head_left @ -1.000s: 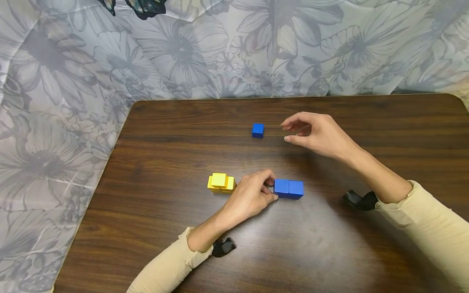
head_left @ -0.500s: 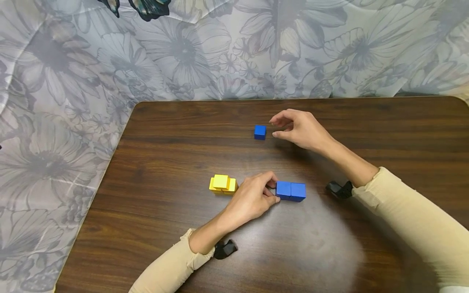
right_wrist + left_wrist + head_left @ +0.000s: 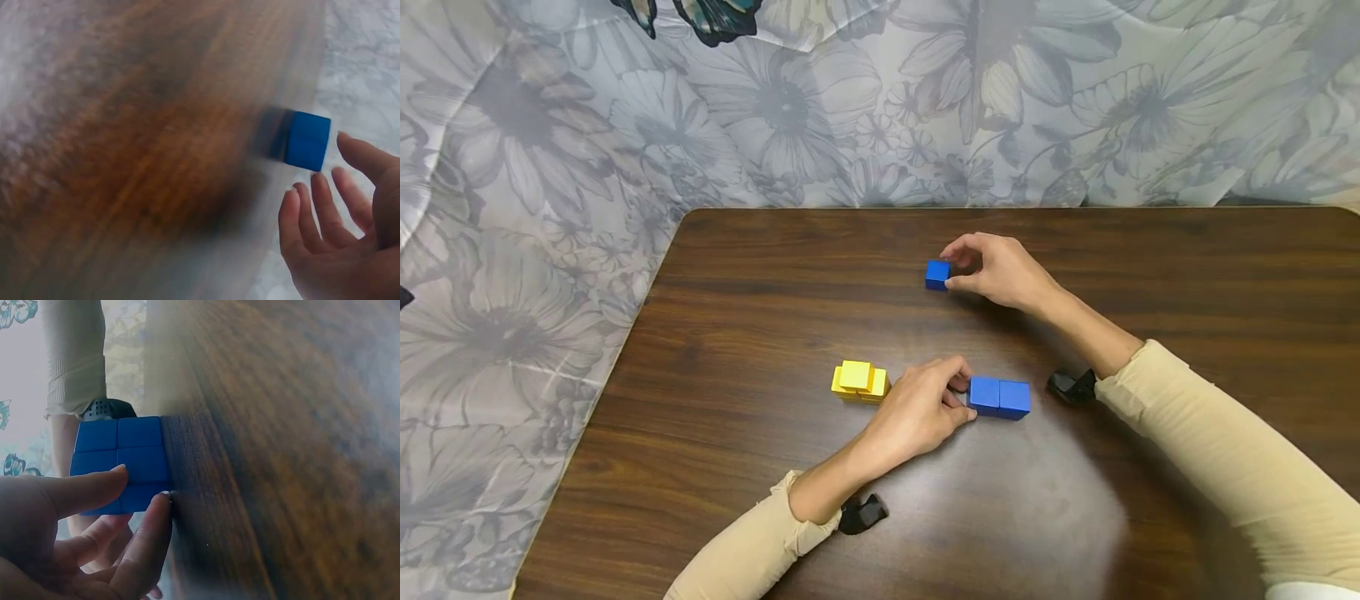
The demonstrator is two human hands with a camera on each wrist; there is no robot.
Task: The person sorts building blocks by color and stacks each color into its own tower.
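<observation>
Two columns of blue cubes (image 3: 999, 396) stand side by side in the head view, stacked two high in the left wrist view. My left hand (image 3: 917, 408) pinches the stack's left end, thumb on the near side and fingers at the far side and base. Farther back, a lone blue cube (image 3: 937, 275) sits on the table. My right hand (image 3: 1003, 271) is just right of it, thumb and fingers spread apart. Its thumb tip overlaps the cube's near right corner in the head view; the right wrist view shows the cube (image 3: 307, 141) just past the fingertips.
A small pile of yellow blocks (image 3: 857, 379) stands left of my left hand, with one block on top. The dark wooden table (image 3: 737, 333) ends at a floral cloth (image 3: 820, 125) at the back. Black wrist cameras (image 3: 862, 512) hang below both wrists.
My right hand has moved left, up to the lone blue cube. My left hand stays at the blue stack. The head view has shifted slightly.
</observation>
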